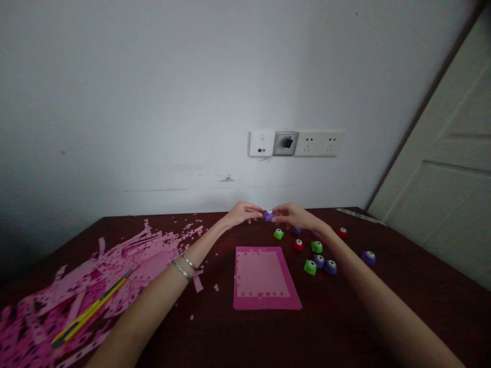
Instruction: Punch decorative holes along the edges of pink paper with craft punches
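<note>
Purple craft punch [267, 215] is near the far edge of the desk [215, 340], pinched from opposite sides in the fingertip grip of left hand [241, 212] and right hand [294, 215]; judged light, stiff, slightly slippery, hardly fragile, best held by its rigid lower flanks.

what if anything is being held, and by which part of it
A purple punch with a white top, by its sides: fingers of the left hand at its left, fingers of the right hand at its right.

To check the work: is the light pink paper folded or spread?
Spread: the light pink paper lies flat on the darker sheet, four corners showing.
</note>
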The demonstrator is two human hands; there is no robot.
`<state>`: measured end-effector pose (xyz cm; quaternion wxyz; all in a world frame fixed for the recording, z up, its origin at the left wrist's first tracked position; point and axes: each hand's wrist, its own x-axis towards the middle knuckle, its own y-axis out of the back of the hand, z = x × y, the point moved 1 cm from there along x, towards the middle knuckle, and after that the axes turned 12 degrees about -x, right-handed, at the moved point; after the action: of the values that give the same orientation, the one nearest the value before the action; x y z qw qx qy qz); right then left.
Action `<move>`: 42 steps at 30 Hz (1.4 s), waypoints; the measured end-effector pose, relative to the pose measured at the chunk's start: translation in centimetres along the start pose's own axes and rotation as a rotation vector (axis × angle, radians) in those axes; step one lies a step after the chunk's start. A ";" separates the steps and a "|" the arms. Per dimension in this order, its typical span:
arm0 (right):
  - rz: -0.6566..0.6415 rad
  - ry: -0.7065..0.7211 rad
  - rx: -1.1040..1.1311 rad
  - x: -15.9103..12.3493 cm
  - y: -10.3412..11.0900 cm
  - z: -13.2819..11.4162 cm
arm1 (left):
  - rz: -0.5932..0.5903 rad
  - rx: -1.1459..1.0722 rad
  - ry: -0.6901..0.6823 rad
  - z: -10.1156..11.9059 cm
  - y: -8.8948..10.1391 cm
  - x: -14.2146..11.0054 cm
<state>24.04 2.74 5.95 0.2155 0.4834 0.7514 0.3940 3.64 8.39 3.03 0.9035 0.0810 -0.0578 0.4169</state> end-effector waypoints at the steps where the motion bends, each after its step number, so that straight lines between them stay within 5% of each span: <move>1: -0.017 0.010 0.016 -0.3 -0.2 -0.4 | -0.011 -0.017 0.005 0.1 -0.3 -0.4; 12: -0.049 0.074 0.118 -2.0 -1.8 -3.5 | -0.043 -0.175 0.006 0.8 -1.7 -3.9; 32: 0.233 -0.055 0.431 -3.8 -5.3 -3.5 | -0.046 -0.087 -0.043 1.7 -3.2 -6.2; 42: 0.202 -0.008 0.279 -4.3 -5.6 -3.7 | 0.077 -0.035 0.025 1.8 -3.9 -7.9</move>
<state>20.18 -3.74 3.38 0.1087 0.5831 0.7456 0.3039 1.48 -0.33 3.03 0.8886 0.0575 -0.0567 0.4515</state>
